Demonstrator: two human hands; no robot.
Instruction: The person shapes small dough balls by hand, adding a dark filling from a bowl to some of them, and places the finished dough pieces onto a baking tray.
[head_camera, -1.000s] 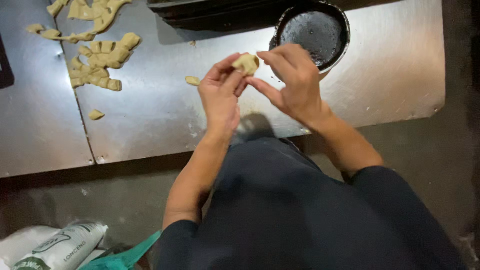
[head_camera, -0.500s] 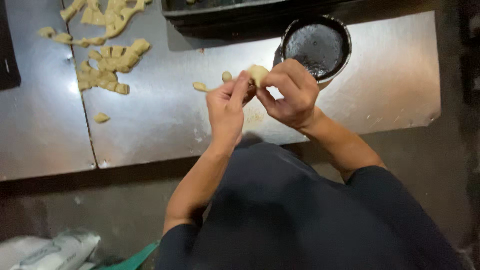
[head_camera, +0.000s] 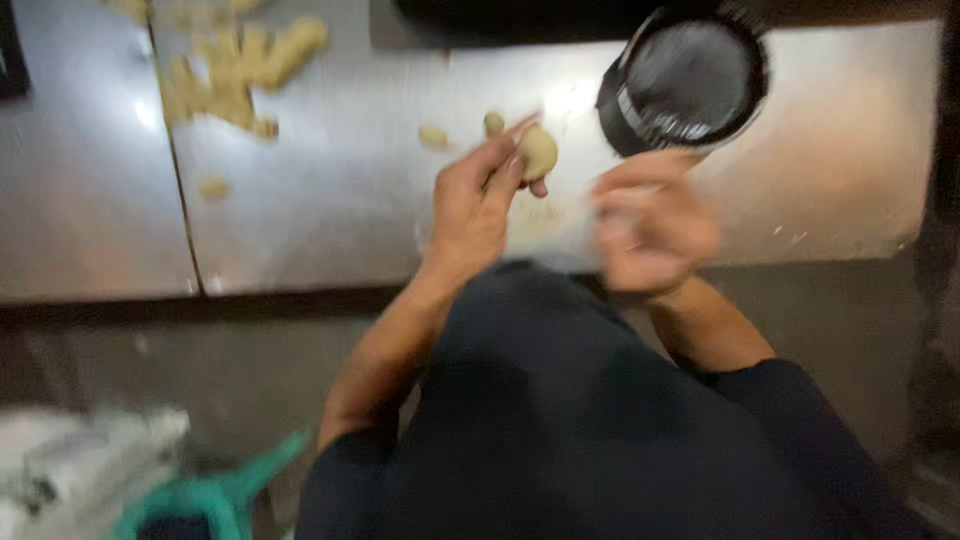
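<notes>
Pale dough ball (head_camera: 538, 151) sits pinched in the left hand (head_camera: 478, 205), already rounded. Right hand (head_camera: 652, 225) hangs blurred and empty-looking near the black bowl (head_camera: 686, 85); loose dough pieces (head_camera: 235, 75) on the steel surface (head_camera: 330, 210) remain unshaped.

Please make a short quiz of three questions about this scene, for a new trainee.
1. True or false: the left hand holds the round pale dough ball.
2. Which thing lies closest beyond the right hand? A) the round black metal bowl B) the pile of pale dough pieces C) the teal plastic scoop
3. Fill in: the hands work above a shiny ____ table.

Key: 1 true; 2 A; 3 steel. The right hand is blurred and appears to hold nothing.
</notes>
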